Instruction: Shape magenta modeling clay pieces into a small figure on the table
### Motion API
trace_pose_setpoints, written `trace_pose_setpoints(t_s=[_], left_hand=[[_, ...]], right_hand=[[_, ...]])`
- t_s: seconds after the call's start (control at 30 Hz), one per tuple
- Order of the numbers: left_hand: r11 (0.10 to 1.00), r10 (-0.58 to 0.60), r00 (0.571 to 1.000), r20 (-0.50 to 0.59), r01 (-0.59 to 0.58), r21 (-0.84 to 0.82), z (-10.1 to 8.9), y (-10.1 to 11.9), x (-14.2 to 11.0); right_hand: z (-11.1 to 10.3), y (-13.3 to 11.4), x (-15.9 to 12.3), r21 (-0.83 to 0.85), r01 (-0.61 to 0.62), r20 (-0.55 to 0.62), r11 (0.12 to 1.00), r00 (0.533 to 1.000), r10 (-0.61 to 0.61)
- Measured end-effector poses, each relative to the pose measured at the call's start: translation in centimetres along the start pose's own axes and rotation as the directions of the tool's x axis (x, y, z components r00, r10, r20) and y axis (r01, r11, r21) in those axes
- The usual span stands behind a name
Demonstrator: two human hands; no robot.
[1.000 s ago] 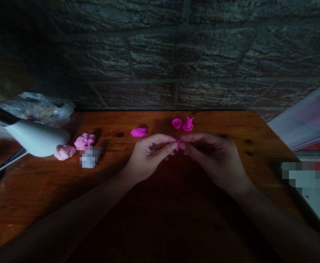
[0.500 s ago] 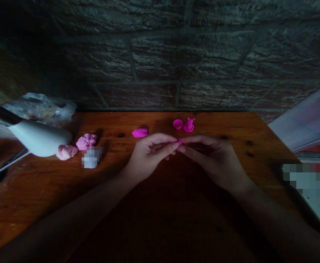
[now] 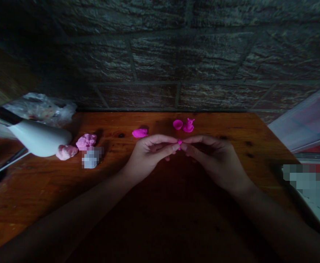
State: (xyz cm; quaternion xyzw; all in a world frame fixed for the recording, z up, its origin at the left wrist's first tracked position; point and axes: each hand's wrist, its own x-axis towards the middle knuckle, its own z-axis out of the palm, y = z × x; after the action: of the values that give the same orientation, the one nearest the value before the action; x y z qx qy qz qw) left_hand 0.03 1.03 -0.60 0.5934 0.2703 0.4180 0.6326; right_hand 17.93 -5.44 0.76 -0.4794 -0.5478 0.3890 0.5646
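Note:
Between the fingertips of both hands is a small piece of magenta modelling clay. My left hand pinches it from the left with thumb and forefinger. From the other side my right hand pinches it the same way, and the fingertips almost meet. Just beyond the hands, a small magenta clay bowl stands beside a magenta clay figure with small points on top and a wider base. A magenta clay lump lies behind my left hand.
Two pale pink clay lumps and a blurred-out greyish lump lie at the left. Near them rests a white rounded object with a dark end, before a clear plastic bag. A stone-patterned wall borders the wooden table.
The clay piece has turned slightly between my fingertips, and my right thumb and forefinger have shifted a little on it. The view has moved slightly; the things on the table stay put.

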Motion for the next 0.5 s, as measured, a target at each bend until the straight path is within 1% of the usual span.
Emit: trace_pose_setpoints(t_s=[0.1,0.2,0.5], left_hand=[[1.0,-0.005,1.0,-0.009,0.005,-0.004,0.0,-0.04,0.07],[1.0,-0.001,1.0,-0.011,0.001,-0.001,0.05,0.02,0.14],[0.999,0.044,0.997,-0.067,-0.043,0.017,0.1,0.13,0.25]], right_hand=[[0.17,-0.08,-0.09,-0.035,0.009,-0.013,0.999,1.0,-0.009],[0.3,-0.17,-0.22,-0.054,0.01,-0.001,0.998,1.0,-0.011],[0.37,-0.46,-0.43,-0.02,0.0,0.011,1.0,1.0,0.0]])
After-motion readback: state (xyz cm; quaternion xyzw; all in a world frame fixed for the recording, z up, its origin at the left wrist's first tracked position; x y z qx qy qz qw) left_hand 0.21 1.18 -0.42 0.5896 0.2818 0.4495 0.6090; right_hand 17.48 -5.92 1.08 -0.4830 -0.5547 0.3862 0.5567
